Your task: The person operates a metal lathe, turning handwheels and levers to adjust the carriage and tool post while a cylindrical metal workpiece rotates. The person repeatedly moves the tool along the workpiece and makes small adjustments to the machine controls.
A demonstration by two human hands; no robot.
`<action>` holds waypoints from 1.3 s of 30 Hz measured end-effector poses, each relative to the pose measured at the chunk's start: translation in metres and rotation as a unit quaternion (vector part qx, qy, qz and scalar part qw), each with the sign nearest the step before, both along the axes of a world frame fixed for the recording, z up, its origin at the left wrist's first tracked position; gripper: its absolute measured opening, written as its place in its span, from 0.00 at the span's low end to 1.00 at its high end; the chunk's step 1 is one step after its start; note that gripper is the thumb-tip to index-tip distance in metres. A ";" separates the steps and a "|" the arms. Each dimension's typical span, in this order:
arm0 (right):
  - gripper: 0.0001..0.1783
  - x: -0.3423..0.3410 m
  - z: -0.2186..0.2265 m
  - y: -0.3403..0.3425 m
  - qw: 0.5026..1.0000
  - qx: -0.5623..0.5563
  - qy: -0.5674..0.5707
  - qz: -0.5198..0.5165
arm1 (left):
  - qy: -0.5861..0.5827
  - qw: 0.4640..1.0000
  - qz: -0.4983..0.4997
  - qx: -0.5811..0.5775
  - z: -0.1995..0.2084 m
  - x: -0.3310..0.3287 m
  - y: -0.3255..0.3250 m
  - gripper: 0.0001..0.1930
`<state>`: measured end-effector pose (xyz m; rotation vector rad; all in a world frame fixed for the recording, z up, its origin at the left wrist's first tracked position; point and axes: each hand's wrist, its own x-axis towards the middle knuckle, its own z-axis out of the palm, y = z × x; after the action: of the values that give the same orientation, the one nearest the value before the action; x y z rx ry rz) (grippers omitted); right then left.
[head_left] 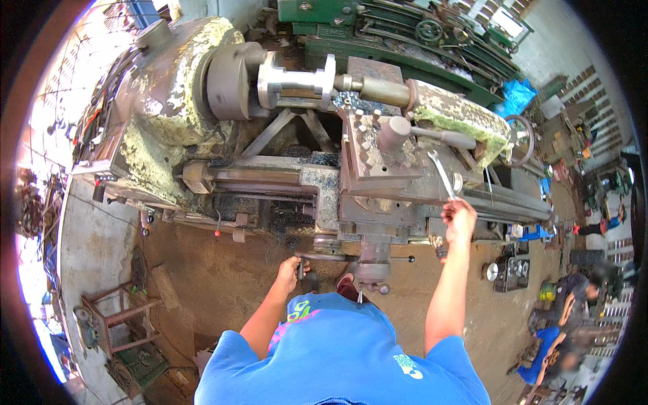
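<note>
Rust and flaking pale-green paint cover the big lathe (202, 115), whose chuck holds a bright, stepped steel workpiece (297, 81). The right hand (460, 217) has its fingers curled around the lower end of a slim, shiny open-ended wrench (442, 174), which slants up across the carriage (378, 162). The left hand (291, 270) grips a dark handle on the round handwheel (324, 256), fingers wrapped tight. Black metal swarf lies heaped in the bed beneath.
</note>
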<state>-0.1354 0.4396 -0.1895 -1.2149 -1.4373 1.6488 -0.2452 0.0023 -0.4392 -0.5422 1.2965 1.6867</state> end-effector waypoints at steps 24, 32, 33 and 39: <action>0.07 -0.242 0.082 0.052 0.759 0.565 -0.016 0.323 | 0.118 0.975 -0.008 -0.187 0.027 0.000 0.041 0.51; 0.07 -0.226 0.086 0.051 0.816 0.468 -0.043 0.337 | 0.145 0.962 -0.016 -0.230 0.021 0.001 0.042 0.44; 0.08 -0.228 0.084 0.049 0.813 0.463 -0.028 0.353 | 0.144 0.962 -0.019 -0.233 0.020 0.002 0.043 0.44; 0.11 -0.257 0.079 0.049 0.798 0.449 -0.033 0.401 | 0.163 0.951 -0.045 -0.258 0.028 0.004 0.046 0.45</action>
<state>-0.3925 0.4888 -0.1105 -0.0818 -2.5610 1.0279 -0.2408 0.0487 -0.4112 -0.5042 1.9978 1.3916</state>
